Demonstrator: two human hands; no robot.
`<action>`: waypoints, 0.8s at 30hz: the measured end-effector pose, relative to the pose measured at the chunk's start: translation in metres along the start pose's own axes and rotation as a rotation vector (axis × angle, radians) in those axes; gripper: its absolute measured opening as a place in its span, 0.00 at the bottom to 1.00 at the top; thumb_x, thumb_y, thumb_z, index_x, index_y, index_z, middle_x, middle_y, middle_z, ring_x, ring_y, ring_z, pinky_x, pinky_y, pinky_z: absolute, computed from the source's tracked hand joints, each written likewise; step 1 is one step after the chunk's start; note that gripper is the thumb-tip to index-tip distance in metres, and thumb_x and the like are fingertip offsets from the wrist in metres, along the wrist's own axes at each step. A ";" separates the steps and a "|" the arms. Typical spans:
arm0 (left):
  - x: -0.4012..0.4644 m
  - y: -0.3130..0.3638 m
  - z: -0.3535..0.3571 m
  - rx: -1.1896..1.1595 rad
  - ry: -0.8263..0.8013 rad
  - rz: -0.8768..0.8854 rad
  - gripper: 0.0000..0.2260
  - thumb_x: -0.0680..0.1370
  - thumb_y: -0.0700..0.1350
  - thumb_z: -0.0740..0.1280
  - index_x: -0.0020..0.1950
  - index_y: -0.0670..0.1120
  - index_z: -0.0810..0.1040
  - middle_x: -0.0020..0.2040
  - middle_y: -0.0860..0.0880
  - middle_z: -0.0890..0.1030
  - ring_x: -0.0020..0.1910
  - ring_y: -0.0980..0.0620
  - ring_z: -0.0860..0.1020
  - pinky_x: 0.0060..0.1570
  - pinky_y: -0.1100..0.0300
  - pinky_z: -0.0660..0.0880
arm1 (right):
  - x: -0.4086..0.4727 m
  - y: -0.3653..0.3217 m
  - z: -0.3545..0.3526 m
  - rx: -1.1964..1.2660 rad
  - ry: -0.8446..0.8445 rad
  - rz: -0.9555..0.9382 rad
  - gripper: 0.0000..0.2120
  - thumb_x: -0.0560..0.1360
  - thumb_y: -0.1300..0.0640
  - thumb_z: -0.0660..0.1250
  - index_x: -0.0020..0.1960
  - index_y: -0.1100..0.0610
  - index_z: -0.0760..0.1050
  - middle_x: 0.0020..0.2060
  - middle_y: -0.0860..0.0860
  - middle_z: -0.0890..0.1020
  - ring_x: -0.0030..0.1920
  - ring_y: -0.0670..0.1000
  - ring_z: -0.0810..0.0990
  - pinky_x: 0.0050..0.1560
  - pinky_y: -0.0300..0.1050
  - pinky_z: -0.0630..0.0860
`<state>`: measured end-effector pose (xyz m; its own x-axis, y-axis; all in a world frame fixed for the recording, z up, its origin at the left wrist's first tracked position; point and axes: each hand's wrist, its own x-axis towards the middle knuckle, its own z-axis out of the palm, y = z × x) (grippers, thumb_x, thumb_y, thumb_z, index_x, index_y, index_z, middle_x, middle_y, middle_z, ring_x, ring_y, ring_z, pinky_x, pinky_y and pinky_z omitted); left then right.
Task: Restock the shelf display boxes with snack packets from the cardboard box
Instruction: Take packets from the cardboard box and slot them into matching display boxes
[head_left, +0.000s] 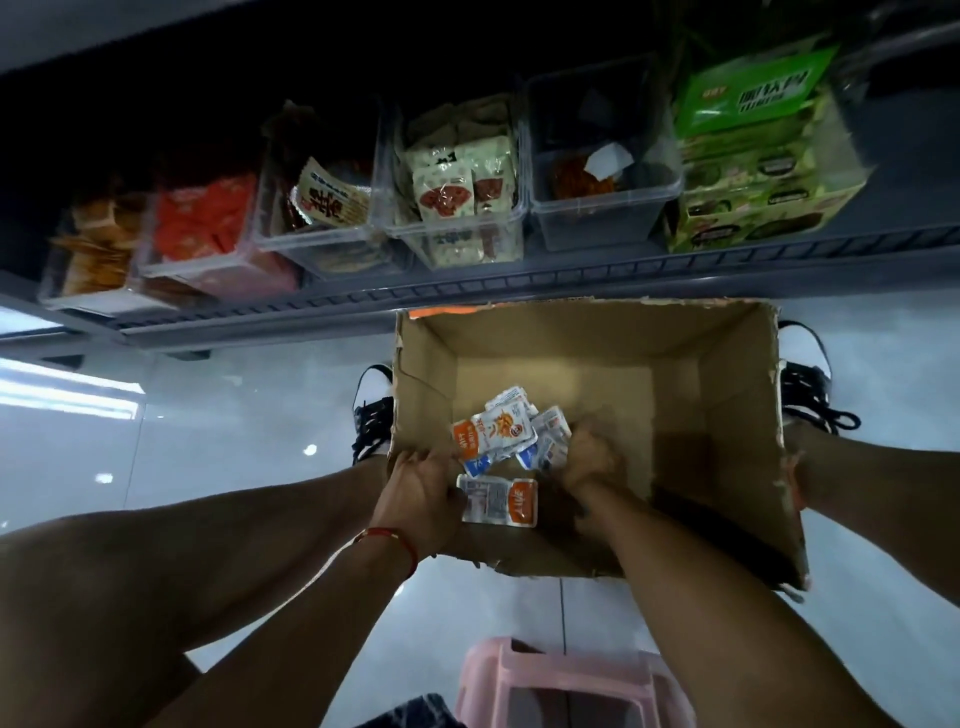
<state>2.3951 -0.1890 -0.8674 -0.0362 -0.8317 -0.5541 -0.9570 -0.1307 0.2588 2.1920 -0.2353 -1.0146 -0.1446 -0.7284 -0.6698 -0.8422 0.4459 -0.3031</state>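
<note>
Currently, the head view looks down into an open cardboard box (727, 415) standing on a pale glossy floor (208, 441) between the person's two shoes. Snack packets (511, 434), white with orange panels, lie in a small heap on the box bottom toward its 7 o'clock corner; one packet (498, 501) lies flat and apart at the heap's 6 o'clock side.

The left hand (421, 493) is inside the box at the heap's 8 o'clock edge, fingers curled, fingertips touching the packets; whether it grips any cannot be told. A red cord (392, 538) circles its wrist. The right hand (589, 457) sits at the heap's 3 o'clock side, fingers curled down onto the packets; a firm hold cannot be confirmed.

At 12 o'clock from the box runs a grey shelf (467, 288) carrying a row of clear display boxes (602, 171) with assorted packets, and a green carton (758, 171) at the row's 3 o'clock end. A pink stool (571, 686) stands at 6 o'clock.
</note>
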 end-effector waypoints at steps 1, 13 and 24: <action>0.000 0.004 -0.001 -0.049 0.014 0.006 0.13 0.79 0.50 0.67 0.63 0.50 0.77 0.59 0.50 0.82 0.59 0.49 0.79 0.61 0.52 0.78 | 0.002 0.007 -0.013 0.095 -0.104 0.011 0.22 0.72 0.49 0.77 0.62 0.55 0.76 0.56 0.54 0.83 0.56 0.57 0.83 0.53 0.46 0.78; -0.007 0.086 -0.032 -0.088 0.116 0.543 0.34 0.78 0.47 0.70 0.80 0.56 0.59 0.81 0.53 0.59 0.80 0.54 0.53 0.76 0.61 0.52 | -0.119 -0.002 -0.185 0.838 -0.604 -0.061 0.27 0.70 0.46 0.77 0.61 0.61 0.76 0.46 0.56 0.86 0.39 0.50 0.82 0.35 0.42 0.77; -0.035 0.125 -0.124 -0.879 0.101 0.402 0.08 0.80 0.48 0.69 0.57 0.47 0.82 0.50 0.49 0.87 0.48 0.51 0.86 0.51 0.44 0.83 | -0.194 -0.029 -0.305 0.736 -0.023 -0.372 0.16 0.86 0.52 0.55 0.63 0.56 0.78 0.55 0.55 0.85 0.49 0.54 0.84 0.52 0.53 0.80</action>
<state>2.3122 -0.2437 -0.7174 -0.2493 -0.9393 -0.2356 -0.3205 -0.1495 0.9354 2.0855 -0.2657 -0.6693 0.0938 -0.8885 -0.4492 -0.2764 0.4102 -0.8691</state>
